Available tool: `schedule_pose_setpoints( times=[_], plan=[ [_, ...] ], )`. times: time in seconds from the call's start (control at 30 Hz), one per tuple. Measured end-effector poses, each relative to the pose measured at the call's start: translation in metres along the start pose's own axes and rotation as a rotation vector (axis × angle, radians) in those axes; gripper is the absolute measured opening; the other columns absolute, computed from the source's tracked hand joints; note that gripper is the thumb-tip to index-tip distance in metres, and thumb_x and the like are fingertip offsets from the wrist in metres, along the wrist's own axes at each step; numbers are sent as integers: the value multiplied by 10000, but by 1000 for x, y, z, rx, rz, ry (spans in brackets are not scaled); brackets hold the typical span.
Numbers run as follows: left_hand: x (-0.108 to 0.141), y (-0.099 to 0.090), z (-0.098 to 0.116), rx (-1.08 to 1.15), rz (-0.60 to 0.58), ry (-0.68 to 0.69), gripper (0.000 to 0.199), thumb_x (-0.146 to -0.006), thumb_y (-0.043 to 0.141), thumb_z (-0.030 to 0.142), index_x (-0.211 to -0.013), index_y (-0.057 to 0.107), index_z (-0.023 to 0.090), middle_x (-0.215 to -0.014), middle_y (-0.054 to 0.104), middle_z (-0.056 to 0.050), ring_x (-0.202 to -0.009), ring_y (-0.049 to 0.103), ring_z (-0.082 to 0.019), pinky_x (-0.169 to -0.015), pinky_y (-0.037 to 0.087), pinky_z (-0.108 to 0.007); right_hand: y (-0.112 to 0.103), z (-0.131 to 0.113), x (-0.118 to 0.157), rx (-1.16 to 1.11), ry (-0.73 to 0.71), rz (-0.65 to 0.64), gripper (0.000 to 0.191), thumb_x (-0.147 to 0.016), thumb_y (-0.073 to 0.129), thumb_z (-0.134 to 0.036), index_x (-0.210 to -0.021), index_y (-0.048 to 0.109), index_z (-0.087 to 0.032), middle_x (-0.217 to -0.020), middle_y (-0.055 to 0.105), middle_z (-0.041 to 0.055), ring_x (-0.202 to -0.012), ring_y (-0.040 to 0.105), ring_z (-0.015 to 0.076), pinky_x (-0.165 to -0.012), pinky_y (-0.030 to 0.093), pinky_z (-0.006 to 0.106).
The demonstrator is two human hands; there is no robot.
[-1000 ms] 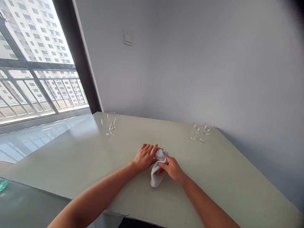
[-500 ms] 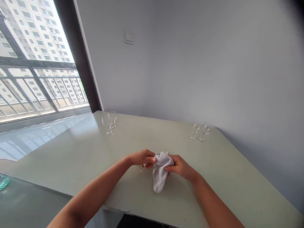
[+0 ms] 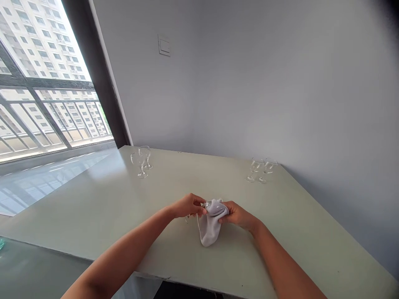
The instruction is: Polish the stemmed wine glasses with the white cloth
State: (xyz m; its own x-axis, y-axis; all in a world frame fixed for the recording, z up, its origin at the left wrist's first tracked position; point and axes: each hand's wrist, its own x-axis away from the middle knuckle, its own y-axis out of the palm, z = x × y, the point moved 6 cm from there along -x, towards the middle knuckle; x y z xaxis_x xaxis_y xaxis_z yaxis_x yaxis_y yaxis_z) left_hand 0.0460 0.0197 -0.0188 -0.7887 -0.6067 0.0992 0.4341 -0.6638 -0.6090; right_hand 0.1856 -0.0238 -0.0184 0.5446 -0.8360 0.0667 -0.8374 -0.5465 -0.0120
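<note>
Near the table's front middle, my left hand (image 3: pixel 191 206) is closed on a clear stemmed glass (image 3: pixel 208 204), whose foot shows faintly below the fingers. A white cloth (image 3: pixel 209 228) wraps part of the glass bowl and hangs down in a rounded flap. My right hand (image 3: pixel 235 214) grips the cloth from the right, its thumb in front. Most of the glass is hidden by cloth and fingers.
Two clear stemmed glasses (image 3: pixel 143 164) stand at the table's back left, and two more (image 3: pixel 261 169) at the back right. The pale table (image 3: pixel 109 207) meets grey walls behind. A lower glass surface (image 3: pixel 37 265) lies at the left.
The cloth's hanging flap has shifted slightly left and up, and more of the glass rim shows. Both hands keep their hold. The whole view has shifted a little.
</note>
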Motion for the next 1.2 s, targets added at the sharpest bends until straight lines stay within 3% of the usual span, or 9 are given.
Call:
schedule_pose_setpoints(
  times=[0.1,0.27,0.43,0.6,0.77,0.83,0.93,1.1,1.2],
  plan=[
    [-1,9,2,128,-127,5,471,-821,348,531,-868,603,138,-696,596,-23,-534,480,-88,-518,377,-215,-5,-4,2,-12,-25,15,232,-673,659,-295,-824,629,-121,-722,627,18,-659,578,148,-644,463,296],
    [2,-13,17,-503,483,106,340,-821,435,446,-1038,559,216,-760,620,-53,-755,538,-172,-707,373,-304,-15,6,-5,-202,-57,232,281,-692,649,-346,-872,598,-136,-682,627,14,-555,575,131,-565,459,273],
    [3,-9,20,-798,526,249,319,-858,375,413,-938,592,193,-636,568,-55,-673,512,-160,-688,342,-302,-7,19,-11,-237,-17,198,408,-690,619,-462,-947,593,-147,-673,606,7,-551,550,122,-513,418,236],
    [1,-13,8,-498,424,106,306,-819,433,448,-809,617,204,-597,547,-18,-604,471,-133,-608,333,-262,-10,11,-8,-44,-3,197,333,-612,709,-350,-844,645,-118,-691,596,-4,-633,522,115,-602,396,228],
    [0,8,-4,343,-111,-73,413,-745,479,530,-669,581,137,-511,447,21,-479,412,-84,-502,349,-224,-9,-9,4,123,2,89,271,-627,679,-349,-805,673,-145,-715,604,-2,-692,527,148,-636,398,257],
    [1,12,-6,547,-209,-112,438,-710,517,544,-756,602,117,-511,433,27,-477,435,-85,-514,379,-234,-15,-13,7,173,-18,112,244,-640,661,-351,-779,672,-151,-704,590,-9,-693,518,147,-639,394,257],
    [-1,8,-13,654,-162,-160,466,-677,556,542,-845,614,111,-524,432,32,-473,451,-82,-505,386,-231,-39,-11,10,285,-71,315,233,-661,632,-372,-706,652,-144,-620,541,-25,-615,484,130,-583,377,245],
    [-7,-6,-29,599,130,-217,427,-702,518,527,-819,605,126,-527,437,38,-450,419,-70,-498,378,-229,-70,-21,29,735,-268,1016,287,-753,516,-407,-767,660,-159,-590,558,15,-589,495,167,-579,401,289],
    [-7,-9,-32,307,277,-275,349,-757,449,460,-684,584,146,-505,449,31,-434,392,-71,-480,332,-218,-27,-34,16,1083,-498,819,342,-792,484,-403,-1001,627,-172,-904,639,94,-886,530,253,-771,415,369]
  ],
)
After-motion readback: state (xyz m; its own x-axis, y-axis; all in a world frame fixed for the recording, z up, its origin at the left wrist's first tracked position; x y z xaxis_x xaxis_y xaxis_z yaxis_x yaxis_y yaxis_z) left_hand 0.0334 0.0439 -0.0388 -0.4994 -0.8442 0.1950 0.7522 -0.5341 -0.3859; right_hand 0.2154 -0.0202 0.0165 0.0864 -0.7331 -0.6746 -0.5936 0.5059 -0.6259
